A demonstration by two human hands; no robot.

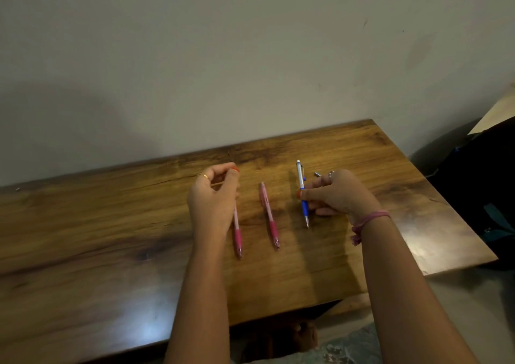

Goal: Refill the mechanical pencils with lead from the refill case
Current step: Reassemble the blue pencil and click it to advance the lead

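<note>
Clearly these are light, slick plastic barrels, best pinched at the rubbery grip. On the glossy wooden table (111, 252), the right hand (338, 193) pinches the blue pencil (302, 193) mid-barrel, tip toward the person. The left hand (213, 196) curls above one pink pencil (237, 235); whether it grasps anything I cannot tell. Another pink pencil (269, 216) lies between. No refill case shows.

Three mechanical pencils lie side by side on the wooden table (111, 224), tips toward the person — the left pencil (237, 238) partly under the left hand (213, 196), the middle pencil (269, 216) between the hands, the right pencil (302, 190) just left of the right hand (338, 193). A small metal piece (317, 174) lies behind that hand.
</note>
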